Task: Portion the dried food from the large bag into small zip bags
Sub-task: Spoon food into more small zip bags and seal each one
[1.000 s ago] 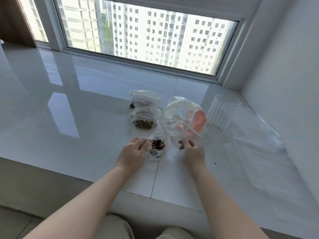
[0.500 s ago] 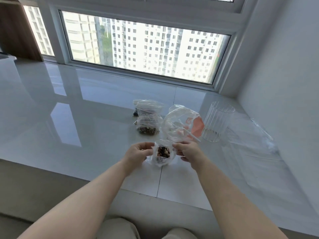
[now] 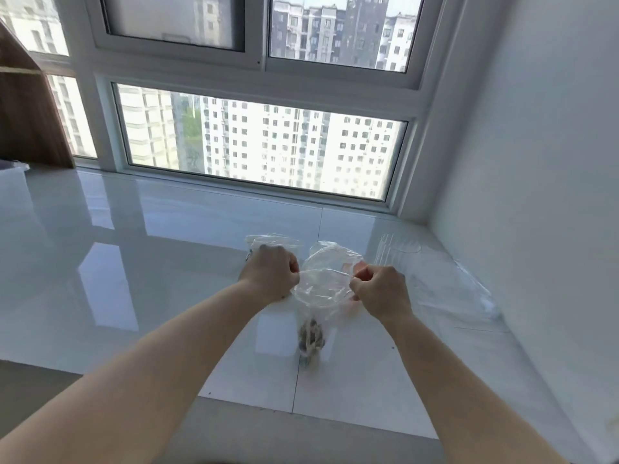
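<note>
A small clear zip bag hangs in the air between my hands, with brown dried food gathered in its bottom. My left hand pinches the bag's top edge on the left and my right hand pinches it on the right, stretching the mouth flat. Behind it the large clear bag with an orange patch lies on the white sill. Another small zip bag peeks out behind my left hand; its contents are hidden.
A clear ribbed plastic cup stands right of the large bag. Flat clear plastic sheets lie along the right wall. The glossy white sill ends at a front edge near my body. A wooden panel stands far left.
Both hands lifted the small zip bag off the sill and pulled its top edge taut. The camera tilted up, showing more window.
</note>
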